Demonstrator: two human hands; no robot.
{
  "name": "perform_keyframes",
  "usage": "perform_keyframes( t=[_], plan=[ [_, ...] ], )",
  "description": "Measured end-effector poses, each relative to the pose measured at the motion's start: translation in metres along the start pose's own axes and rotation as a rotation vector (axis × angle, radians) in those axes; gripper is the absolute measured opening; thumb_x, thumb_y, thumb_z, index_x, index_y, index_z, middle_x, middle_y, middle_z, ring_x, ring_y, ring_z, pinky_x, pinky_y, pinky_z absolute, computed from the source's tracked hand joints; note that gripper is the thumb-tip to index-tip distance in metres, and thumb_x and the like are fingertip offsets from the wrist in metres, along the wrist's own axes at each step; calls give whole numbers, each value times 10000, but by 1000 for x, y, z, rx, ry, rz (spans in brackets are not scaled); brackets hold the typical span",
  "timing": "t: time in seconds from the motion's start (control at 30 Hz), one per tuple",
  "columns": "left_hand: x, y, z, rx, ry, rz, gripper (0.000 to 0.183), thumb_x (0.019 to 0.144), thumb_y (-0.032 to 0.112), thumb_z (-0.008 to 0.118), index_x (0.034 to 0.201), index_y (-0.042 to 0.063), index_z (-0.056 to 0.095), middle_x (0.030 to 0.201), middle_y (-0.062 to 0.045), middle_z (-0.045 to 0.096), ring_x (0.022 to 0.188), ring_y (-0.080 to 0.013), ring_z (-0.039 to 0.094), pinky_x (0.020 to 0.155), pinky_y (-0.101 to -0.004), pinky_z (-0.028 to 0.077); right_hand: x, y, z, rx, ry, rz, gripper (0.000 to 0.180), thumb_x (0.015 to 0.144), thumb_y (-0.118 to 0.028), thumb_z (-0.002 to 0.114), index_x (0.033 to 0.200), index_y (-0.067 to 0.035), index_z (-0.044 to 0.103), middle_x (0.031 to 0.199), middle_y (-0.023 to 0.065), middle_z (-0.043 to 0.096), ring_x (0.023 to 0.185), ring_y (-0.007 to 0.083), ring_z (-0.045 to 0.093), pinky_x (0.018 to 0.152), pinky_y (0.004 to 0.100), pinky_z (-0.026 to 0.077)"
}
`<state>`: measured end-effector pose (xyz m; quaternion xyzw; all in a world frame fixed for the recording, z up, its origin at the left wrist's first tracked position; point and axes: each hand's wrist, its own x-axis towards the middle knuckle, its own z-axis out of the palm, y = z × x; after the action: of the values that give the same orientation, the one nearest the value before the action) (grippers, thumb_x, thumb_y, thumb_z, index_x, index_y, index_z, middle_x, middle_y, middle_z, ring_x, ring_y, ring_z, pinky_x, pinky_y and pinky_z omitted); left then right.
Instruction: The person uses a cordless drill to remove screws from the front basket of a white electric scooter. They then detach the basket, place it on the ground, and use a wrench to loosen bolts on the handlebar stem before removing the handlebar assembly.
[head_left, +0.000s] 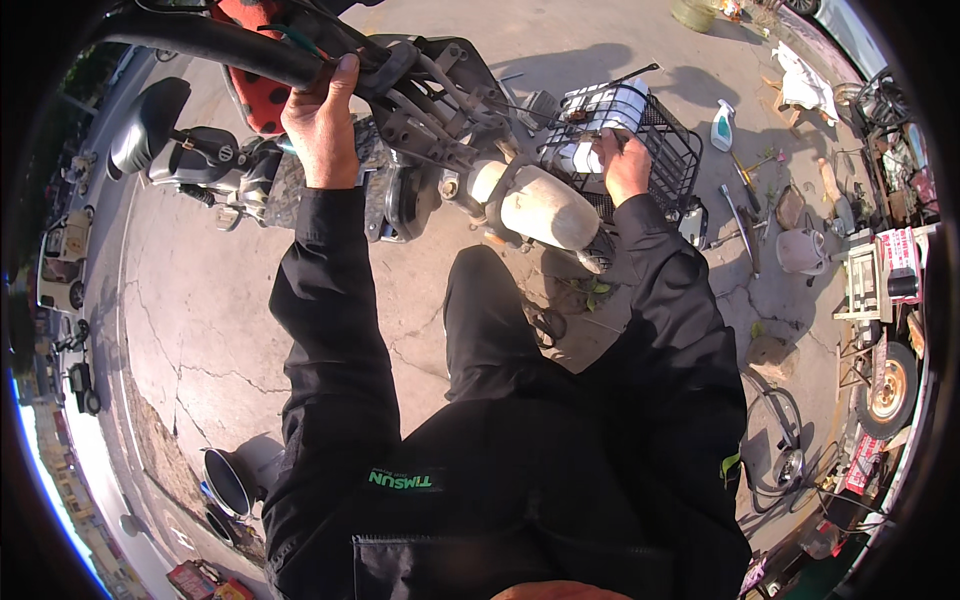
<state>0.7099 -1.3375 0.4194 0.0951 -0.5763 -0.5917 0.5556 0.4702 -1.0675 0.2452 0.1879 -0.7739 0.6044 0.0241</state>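
Note:
My left hand (324, 135) grips the end of a thick black curved tube (225, 49), beside the exposed metal frame (442, 97) of a scooter's front end. A red cover with black spots (259, 101) shows behind the tube. My right hand (626, 165) is at a black wire basket (671, 154), its fingertips pinched together by white packages (619, 105) inside. What lies between those fingertips is too small to tell. A thin dark cable runs from the frame toward that hand. Below the frame is a worn whitish front mudguard (536, 202) over the tyre (598, 253).
The scooter's seat (214, 154) lies to the left. A spray bottle (722, 126), long-handled tools (739, 225) and a pink container (802, 250) are on the concrete at right. Farther right are a spare wheel (889, 390) and coiled hose (776, 420). A black basin (227, 482) sits lower left.

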Motion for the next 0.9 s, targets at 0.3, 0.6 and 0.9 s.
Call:
perform_keyframes(
  t=[0.3, 0.6, 0.9],
  plan=[
    [-6, 9, -4, 237, 3, 24, 275, 890, 157, 772, 1112, 31, 670, 1064, -50, 697, 978, -148, 657, 921, -281, 507, 34, -12, -53, 412, -37, 272, 223, 1030, -159, 564, 1073, 58, 594, 974, 150, 702, 870, 227, 725, 765, 306, 589],
    [-9, 4, 16, 121, 189, 87, 319, 901, 235, 767, 1123, 25, 678, 1056, -20, 674, 982, -130, 599, 945, -279, 432, 109, 23, -106, 374, -159, 249, 278, 1035, -185, 559, 1116, 78, 604, 1031, 152, 686, 887, 242, 724, 767, 314, 593],
    [-17, 8, 23, 177, 171, 89, 270, 873, 78, 753, 1106, 5, 638, 1030, -44, 681, 960, -130, 620, 939, -292, 459, 159, 125, -120, 311, -171, 321, 290, 1002, -176, 613, 1025, 113, 621, 918, 178, 705, 758, 243, 723, 650, 320, 607]
  ],
)
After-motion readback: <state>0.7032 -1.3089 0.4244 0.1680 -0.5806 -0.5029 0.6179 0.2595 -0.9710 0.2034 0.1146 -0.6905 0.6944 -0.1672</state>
